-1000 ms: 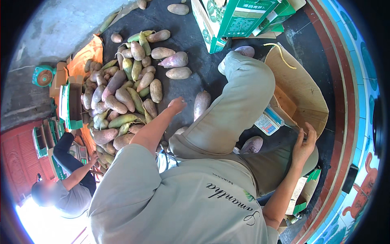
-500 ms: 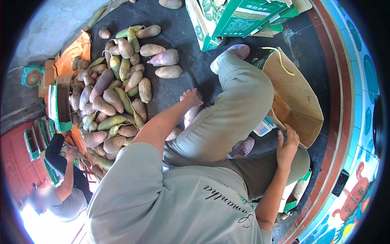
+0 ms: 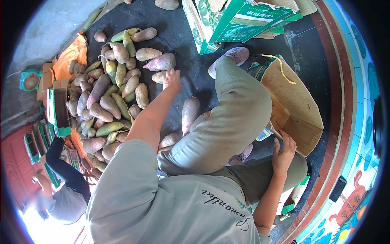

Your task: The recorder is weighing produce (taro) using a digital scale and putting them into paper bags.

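My left hand reaches out over the dark floor, fingers stretched over the right end of a pale brownish radish. That radish lies on the floor just below a larger purple radish. By my bent left knee, another purple-white radish lies beside a partly hidden radish. At the right, my right hand rests at the near edge of an open cardboard box, thumb and fingers apart. A yellow rope handle hangs from the box's far side.
A big heap of green, brown and purple radishes fills the left. Green-and-white cartons stand ahead. A small scale shows partly behind my leg. Another person works at the lower left. A tiled wall bounds the right.
My left hand has left the purple-white radish by my knee and moved forward and left to the brownish radish. My right hand stays at the box edge. The other person's arm has shifted.
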A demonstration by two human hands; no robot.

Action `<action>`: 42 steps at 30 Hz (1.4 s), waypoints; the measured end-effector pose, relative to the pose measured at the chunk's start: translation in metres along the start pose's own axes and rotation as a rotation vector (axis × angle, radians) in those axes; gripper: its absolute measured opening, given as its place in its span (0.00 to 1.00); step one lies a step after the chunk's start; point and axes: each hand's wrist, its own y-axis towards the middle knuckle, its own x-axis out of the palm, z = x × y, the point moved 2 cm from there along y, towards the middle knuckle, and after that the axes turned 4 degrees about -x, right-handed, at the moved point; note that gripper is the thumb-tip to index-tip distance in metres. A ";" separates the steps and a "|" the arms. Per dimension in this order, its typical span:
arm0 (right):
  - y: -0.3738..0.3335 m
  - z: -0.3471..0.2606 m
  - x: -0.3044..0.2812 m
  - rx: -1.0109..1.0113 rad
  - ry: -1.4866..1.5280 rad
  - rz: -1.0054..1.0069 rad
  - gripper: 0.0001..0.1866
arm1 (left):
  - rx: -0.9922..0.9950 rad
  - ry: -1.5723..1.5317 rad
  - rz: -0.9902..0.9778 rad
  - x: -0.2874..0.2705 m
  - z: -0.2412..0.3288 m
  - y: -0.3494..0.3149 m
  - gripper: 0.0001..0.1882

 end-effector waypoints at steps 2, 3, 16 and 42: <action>-0.001 0.002 0.000 0.015 -0.008 -0.008 0.18 | -0.039 0.034 -0.089 -0.001 0.001 0.003 0.22; -0.002 0.003 0.001 0.016 -0.013 -0.002 0.18 | -0.003 0.119 -0.068 -0.002 0.005 0.000 0.20; 0.004 -0.002 -0.001 0.002 -0.025 0.018 0.18 | 0.107 0.282 -0.151 0.026 -0.003 -0.011 0.13; -0.002 0.009 0.023 -0.088 -0.035 0.246 0.04 | 0.203 -1.206 0.528 -0.279 0.039 -0.099 0.30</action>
